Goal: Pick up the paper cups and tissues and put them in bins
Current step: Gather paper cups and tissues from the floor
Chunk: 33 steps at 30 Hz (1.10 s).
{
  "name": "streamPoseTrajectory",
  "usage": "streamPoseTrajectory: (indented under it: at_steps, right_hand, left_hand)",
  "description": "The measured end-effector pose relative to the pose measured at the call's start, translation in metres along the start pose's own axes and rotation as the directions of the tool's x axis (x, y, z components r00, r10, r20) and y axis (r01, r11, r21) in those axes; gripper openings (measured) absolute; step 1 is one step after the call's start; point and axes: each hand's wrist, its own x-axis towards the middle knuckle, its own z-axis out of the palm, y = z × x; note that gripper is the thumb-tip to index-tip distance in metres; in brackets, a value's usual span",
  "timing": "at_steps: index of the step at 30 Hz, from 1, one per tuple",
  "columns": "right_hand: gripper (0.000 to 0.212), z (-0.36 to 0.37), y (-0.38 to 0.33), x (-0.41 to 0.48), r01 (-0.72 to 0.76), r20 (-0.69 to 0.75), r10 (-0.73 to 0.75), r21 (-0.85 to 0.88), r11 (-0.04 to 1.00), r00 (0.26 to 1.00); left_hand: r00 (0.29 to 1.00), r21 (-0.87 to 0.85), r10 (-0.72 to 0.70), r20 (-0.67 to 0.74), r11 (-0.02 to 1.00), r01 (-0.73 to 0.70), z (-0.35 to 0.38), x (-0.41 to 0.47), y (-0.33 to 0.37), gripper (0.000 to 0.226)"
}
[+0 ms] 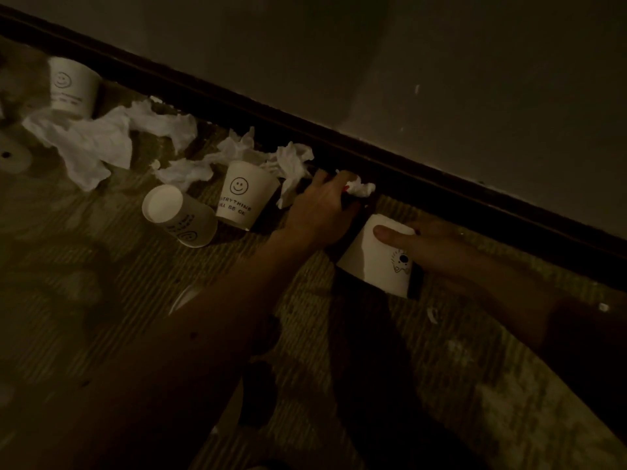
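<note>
Dim light; left hand (pixel 322 205) fingertips obscured, pinching crumpled tissue (pixel 361 188) at baseboard (pixel 441 191). Right hand (pixel 441 245) grips paper cup (pixel 373 262), thumb across.

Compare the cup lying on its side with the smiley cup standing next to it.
The tipped cup lies on its side, a round end toward the camera; the standing cup stands on end. The standing cup's smiley and lettering read straight; the tipped cup's print is turned. The standing cup is nearer the left hand, which pinches a tissue. Both are white paper cups on the floor, unheld; the right hand grips a third cup.
</note>
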Motion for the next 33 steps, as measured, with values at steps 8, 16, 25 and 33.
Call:
streamPoseTrajectory:
  at_steps: [8, 16, 25, 33]
  right_hand:
    - [0.014, 0.004, -0.001, 0.002, -0.005, 0.006, 0.004, 0.034, 0.999, 1.000]
    - [0.013, 0.001, 0.001, 0.001, -0.018, 0.025, 0.016, 0.061, 0.998, 1.000]
    - [0.022, 0.011, -0.003, -0.001, 0.000, 0.015, -0.004, 0.226, 0.974, 1.000]
    - [0.013, 0.033, -0.010, -0.006, 0.058, 0.051, -0.072, 0.239, 0.969, 0.996]
  left_hand:
    - [0.993, 0.040, 0.039, -0.111, 0.999, -0.035, 0.000, 0.004, 0.000, 0.028]
    - [0.978, -0.149, 0.021, -0.209, 0.987, -0.053, -0.005, -0.004, 0.000, 0.040]
    - [0.937, -0.703, -0.330, -0.115, 0.693, 0.157, -0.009, -0.061, -0.010, 0.031]
    - [0.896, -0.805, -0.396, -0.202, 0.588, 0.078, -0.035, -0.068, -0.017, 0.016]
